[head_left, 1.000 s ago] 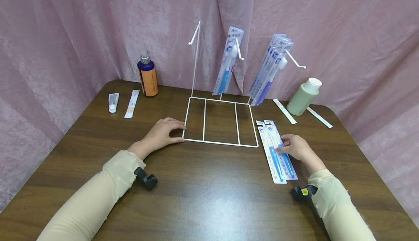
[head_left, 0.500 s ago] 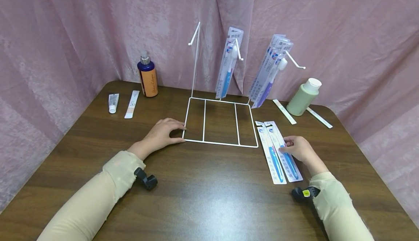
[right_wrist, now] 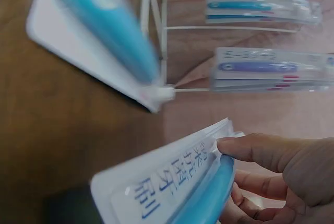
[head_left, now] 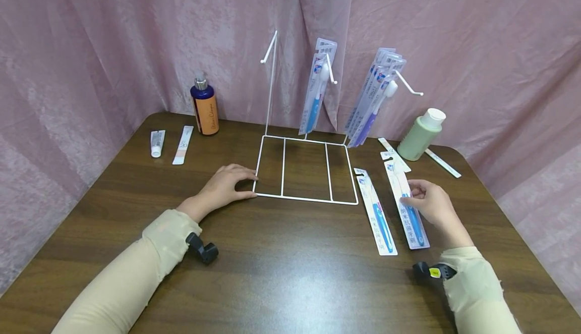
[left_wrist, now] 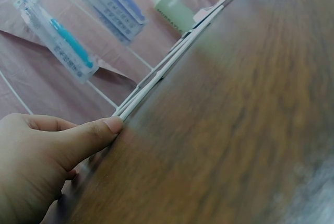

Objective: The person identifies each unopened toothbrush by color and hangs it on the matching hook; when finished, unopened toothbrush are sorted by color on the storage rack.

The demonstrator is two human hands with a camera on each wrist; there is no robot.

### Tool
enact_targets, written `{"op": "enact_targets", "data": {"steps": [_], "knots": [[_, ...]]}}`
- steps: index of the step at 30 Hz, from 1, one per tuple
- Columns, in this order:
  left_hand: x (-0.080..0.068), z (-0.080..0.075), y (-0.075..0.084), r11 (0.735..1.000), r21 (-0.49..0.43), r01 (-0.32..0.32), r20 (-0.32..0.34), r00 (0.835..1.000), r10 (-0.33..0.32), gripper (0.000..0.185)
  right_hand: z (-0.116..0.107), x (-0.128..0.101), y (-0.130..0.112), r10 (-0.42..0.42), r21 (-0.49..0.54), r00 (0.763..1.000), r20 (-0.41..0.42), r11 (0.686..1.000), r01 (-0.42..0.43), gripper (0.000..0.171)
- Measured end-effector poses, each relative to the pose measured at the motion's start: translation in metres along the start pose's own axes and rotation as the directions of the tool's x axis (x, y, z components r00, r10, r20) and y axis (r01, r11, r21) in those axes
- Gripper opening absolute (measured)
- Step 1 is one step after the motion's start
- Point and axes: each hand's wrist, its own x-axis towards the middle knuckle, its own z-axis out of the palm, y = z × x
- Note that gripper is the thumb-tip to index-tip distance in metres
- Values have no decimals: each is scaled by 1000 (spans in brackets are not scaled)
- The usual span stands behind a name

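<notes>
My right hand (head_left: 431, 205) pinches 1 toothbrush pack (head_left: 407, 205); my left hand (head_left: 225, 185), fingers relaxed, must brace the rack (head_left: 305, 168) firmly.

Bright even light, blurred wrist views

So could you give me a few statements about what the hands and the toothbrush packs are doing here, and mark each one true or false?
1. The right hand holds a blue toothbrush pack in its fingers. True.
2. The left hand holds a toothbrush pack. False: it rests at the front left corner of the white wire rack.
3. A second blue toothbrush pack lies flat on the table. True.
4. All three hooks carry packs. False: the left hook is bare.
5. The green bottle lies on its side. False: it stands upright.
</notes>
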Motion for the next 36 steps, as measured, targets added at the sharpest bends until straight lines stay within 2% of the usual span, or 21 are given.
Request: {"op": "enact_targets", "data": {"steps": [7, 12, 16, 22, 28, 32, 36], "knots": [[0, 1, -1, 1000, 7, -2, -9, 1000, 2, 42, -22, -10, -13, -78, 3, 981, -180, 997, 79, 49], [1, 1, -1, 1000, 1, 8, 11, 1000, -8, 43, -38, -18, -29, -70, 20, 958, -279, 997, 79, 50], [1, -1, 0, 1000, 5, 15, 18, 1000, -15, 44, -53, -22, -44, -55, 38, 931, -361, 997, 73, 52], [1, -2, 0, 1000, 14, 16, 13, 1000, -17, 43, -70, -25, -71, -34, 114, 874, -484, 988, 101, 52], [1, 0, 0, 1000, 13, 16, 14, 1000, -17, 43, -78, -30, -95, -29, 181, 823, -568, 971, 159, 53], [1, 1, -1, 1000, 11, 14, 11, 1000, -14, 43, -78, -35, -109, -70, 180, 800, -596, 959, 218, 54], [1, 0, 0, 1000, 10, 12, 15, 1000, -12, 42, -72, -37, -123, -126, 199, 781, -612, 931, 306, 55]]}}
